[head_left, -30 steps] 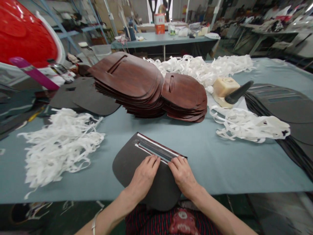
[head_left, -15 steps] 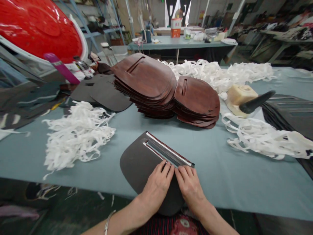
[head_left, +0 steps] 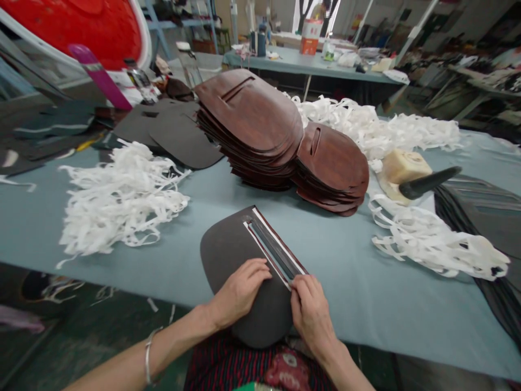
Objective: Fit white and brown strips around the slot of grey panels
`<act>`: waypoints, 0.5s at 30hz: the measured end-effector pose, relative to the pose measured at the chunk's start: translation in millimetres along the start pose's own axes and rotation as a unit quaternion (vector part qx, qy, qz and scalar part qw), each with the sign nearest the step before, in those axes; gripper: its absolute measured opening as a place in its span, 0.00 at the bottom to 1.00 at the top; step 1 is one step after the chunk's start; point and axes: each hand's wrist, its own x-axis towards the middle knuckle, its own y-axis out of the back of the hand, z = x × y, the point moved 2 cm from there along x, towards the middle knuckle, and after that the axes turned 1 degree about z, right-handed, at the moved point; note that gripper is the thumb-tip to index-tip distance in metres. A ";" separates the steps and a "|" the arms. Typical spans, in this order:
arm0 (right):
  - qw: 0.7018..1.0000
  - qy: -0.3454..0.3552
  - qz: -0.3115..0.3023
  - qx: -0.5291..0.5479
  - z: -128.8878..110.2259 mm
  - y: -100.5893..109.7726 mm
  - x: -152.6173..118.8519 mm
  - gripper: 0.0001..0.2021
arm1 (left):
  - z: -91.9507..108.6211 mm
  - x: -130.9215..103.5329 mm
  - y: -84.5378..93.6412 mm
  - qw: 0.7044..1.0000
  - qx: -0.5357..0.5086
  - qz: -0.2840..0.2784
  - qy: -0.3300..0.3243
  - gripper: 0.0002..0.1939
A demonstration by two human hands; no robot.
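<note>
A dark grey rounded leather panel lies in front of me over the table's front edge. A long slot runs along its right side, with white strips beside it and a thin brown edge showing. My left hand rests over the panel left of the slot, fingers loosely bent and holding nothing that I can see. At the slot's near end, my right hand is closed on the panel's right edge, thumb and fingers pinching it.
Behind the panel stand two touching stacks of brown leather pieces. Piles of white strips lie left, right and behind. A yellowish block with a dark horn-shaped piece stands at right. Grey panels lie back left.
My left hand has moved left, away from the slot's edge. My right hand stays at the slot's near end, its fingers more curled. The panel has turned slightly, and the view has shifted.
</note>
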 end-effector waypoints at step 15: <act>0.987 -0.015 -0.045 -0.157 -50.7 -69.4 105.9 0.14 | -72.3 7.2 18.5 0.982 0.105 0.117 0.104 0.14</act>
